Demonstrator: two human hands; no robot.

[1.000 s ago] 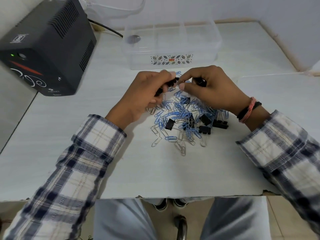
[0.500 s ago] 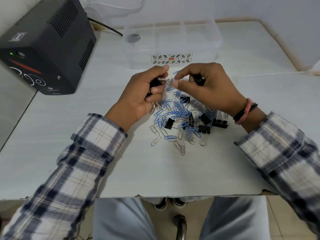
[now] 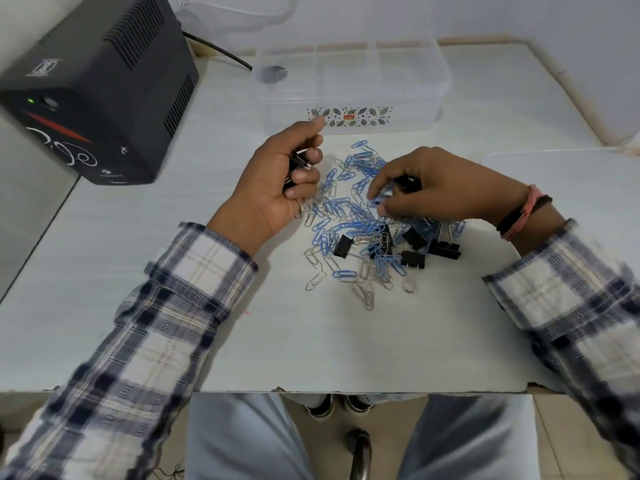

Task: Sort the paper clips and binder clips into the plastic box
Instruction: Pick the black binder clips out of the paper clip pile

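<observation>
At the centre of the white table, a mixed heap of paper clips and black binder clips is spread, with the divided plastic box standing just beyond it on the far side. The box compartments appear almost empty; one small dark item is seen in the far-left compartment, its identity not resolved.

The left hand is curled closed at the left edge of the heap, and black binder clips with wire handles are gripped inside the fist. The right hand is lowered onto the far-right part of the heap; a black binder clip is tucked under its fingers, while thumb and forefinger are pinched down among the blue paper clips. Whether a clip is actually caught in that pinch cannot be told.

Handling, judged: the paper clips are light, thin, springy wire, likely slick on the smooth table and prone to hooking into one another, so a lifted one may drag neighbours along. They are best taken by a fingertip pinch across the loops, or slid to a clear patch first. The binder clips are stiffer and heavier, with a rigid folded body and loose swinging handles; a grip across the black body is expected to be steadier than one on the handles. Nothing here is fragile. The main risk is judged to be tangled clips landing in the wrong compartment.

A black power unit stands at far left, clear of the work.
</observation>
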